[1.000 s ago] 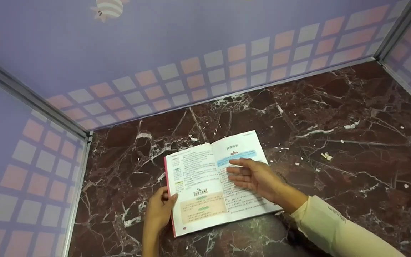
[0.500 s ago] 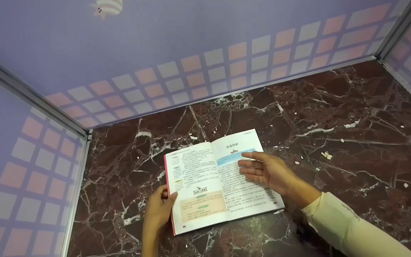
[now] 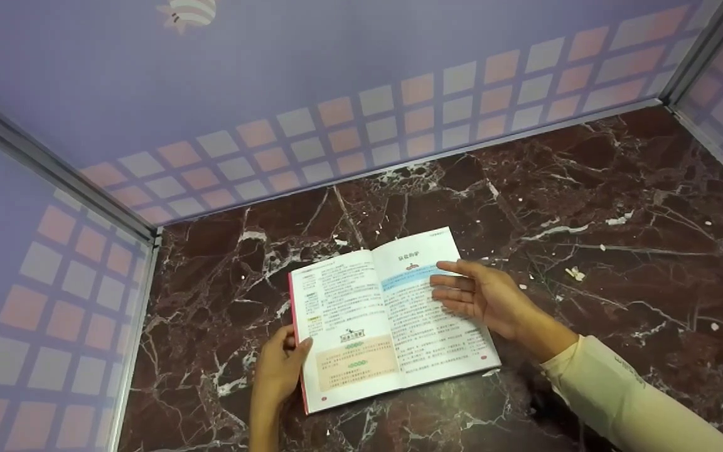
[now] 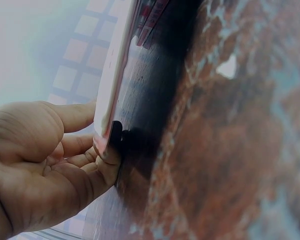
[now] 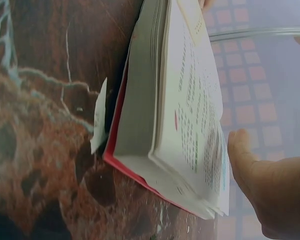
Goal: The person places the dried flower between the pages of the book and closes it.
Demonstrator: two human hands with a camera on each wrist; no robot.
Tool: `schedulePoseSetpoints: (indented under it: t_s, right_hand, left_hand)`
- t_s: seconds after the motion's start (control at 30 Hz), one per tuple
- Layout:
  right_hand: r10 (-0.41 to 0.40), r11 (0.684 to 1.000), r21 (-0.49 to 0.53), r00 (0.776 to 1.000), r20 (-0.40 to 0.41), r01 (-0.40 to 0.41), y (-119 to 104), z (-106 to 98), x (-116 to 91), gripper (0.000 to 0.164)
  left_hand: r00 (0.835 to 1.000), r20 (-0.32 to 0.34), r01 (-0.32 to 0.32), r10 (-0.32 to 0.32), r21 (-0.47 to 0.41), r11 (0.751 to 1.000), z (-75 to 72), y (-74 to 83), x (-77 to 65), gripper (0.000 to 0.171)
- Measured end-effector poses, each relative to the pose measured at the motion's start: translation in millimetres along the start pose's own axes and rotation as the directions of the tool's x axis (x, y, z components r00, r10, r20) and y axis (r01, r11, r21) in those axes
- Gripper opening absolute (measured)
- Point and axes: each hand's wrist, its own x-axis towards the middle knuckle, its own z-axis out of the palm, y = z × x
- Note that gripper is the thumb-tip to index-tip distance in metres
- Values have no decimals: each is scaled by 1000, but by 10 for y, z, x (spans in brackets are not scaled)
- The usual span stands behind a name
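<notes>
A thick book (image 3: 355,307) with a red cover lies open on the dark marbled surface, its printed pages facing up. My left hand (image 3: 278,364) grips the book's left edge, thumb on top of the page and fingers curled beneath; the left wrist view shows this edge pinched between thumb and fingers (image 4: 85,170). My right hand (image 3: 490,295) is held over the right page, fingers extended toward the left and nothing in its grasp. In the right wrist view that hand (image 5: 275,185) appears beside the page, and the thick page block (image 5: 140,100) rests above the red cover.
Purple panels with pink and white squares (image 3: 418,119) enclose the marbled surface (image 3: 587,251) at the back and sides. Paper scraps (image 3: 575,274) are scattered right of the book. A small white scrap (image 5: 99,117) stands near the book's edge in the right wrist view.
My right hand has shifted right across the right page toward its outer edge, uncovering more of the text. The left hand keeps its grip, and the book stays nearly in place.
</notes>
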Motion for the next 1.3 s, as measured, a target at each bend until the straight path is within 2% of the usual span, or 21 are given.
schedulePoseSetpoints:
  t_s: [0.27, 0.73, 1.03, 1.3]
  right_hand:
    - [-21, 999, -46, 1000, 11, 21, -46, -92, -34, 55]
    - [-56, 996, -63, 998, -12, 55, -136, -280, -59, 58]
    - [-63, 998, -24, 998, -27, 62, -198, -402, -83, 58]
    - [-80, 995, -71, 996, -45, 77, -250, -525, -123, 61]
  left_hand:
    - [1000, -4, 7, -7, 5, 1000, -2, 10, 10, 37]
    - [999, -1, 35, -35, 5, 999, 7, -1, 3, 37]
    - [1000, -6, 23, -23, 2, 1000, 13, 1, 2, 37]
    - [1000, -12, 6, -6, 2, 1000, 9, -10, 2, 37]
